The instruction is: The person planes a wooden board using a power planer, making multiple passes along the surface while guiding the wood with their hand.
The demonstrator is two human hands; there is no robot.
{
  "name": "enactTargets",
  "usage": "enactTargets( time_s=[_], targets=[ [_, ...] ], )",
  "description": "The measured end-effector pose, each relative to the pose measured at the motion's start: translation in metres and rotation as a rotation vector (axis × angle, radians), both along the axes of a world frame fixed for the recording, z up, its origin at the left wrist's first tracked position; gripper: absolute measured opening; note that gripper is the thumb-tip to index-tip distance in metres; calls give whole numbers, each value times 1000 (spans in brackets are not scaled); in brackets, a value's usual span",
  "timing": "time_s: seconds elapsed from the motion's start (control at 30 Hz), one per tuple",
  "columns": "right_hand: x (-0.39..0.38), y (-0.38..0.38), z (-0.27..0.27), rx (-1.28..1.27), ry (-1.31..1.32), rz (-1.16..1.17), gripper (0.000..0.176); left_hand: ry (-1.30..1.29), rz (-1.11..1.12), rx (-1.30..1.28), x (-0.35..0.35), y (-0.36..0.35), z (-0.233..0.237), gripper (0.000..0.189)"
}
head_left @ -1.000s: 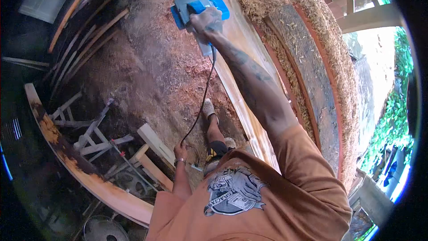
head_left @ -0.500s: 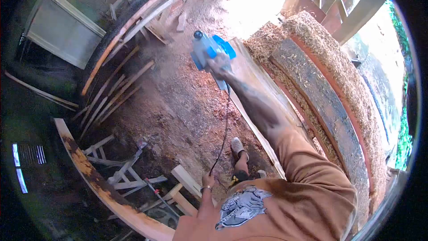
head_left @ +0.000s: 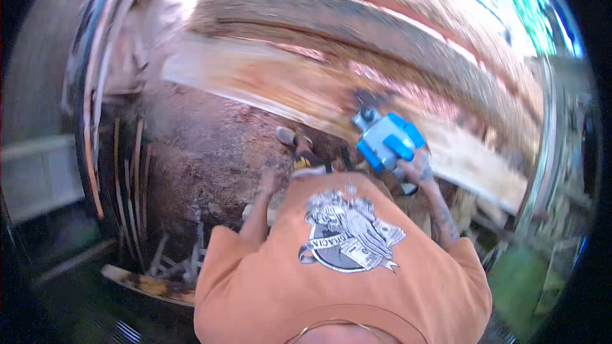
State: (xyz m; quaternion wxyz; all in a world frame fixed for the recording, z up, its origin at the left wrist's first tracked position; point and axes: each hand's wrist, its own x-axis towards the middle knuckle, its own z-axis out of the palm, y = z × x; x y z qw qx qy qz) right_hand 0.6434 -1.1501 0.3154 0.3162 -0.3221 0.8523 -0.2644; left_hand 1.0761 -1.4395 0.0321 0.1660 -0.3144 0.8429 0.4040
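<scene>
Planer [head_left: 382, 141], likely heavy and stiff, best held by its handle [head_left: 400, 147], sits right, by the plank [head_left: 255, 78], right hand [head_left: 417, 165] gripping it; left hand's [head_left: 273, 180] state unclear.

The right hand [head_left: 415, 167] grips a blue-and-grey power tool [head_left: 386, 140] at the near edge of a long pale board [head_left: 255, 76], contact unclear; the left hand [head_left: 273, 180], blurred, hangs lower left of the board; beyond it lies a dark plank [head_left: 306, 9]; thin strips [head_left: 137, 185] stand far left.
</scene>
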Motion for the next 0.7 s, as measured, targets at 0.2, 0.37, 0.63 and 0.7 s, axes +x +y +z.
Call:
enactTargets(
  time_s=[0.2, 0.37, 0.63, 0.7],
  targets=[
    [38, 203, -28, -20, -138, -941, 18, -131, -522, -152, -162, 33, -35, 30],
    [126, 289, -109, -249, -14, -1501, 17, -172, -828, -109, -317, 46, -51, 34],
    [188, 351, -154, -426, 112, -2083, 21, -86, -1472, 43, -538, 217, -112, 30],
    [166, 288, -202, -404, 122, -2170, 23, 0, -1644, -7, -601, 189, -161, 28]
  ],
)
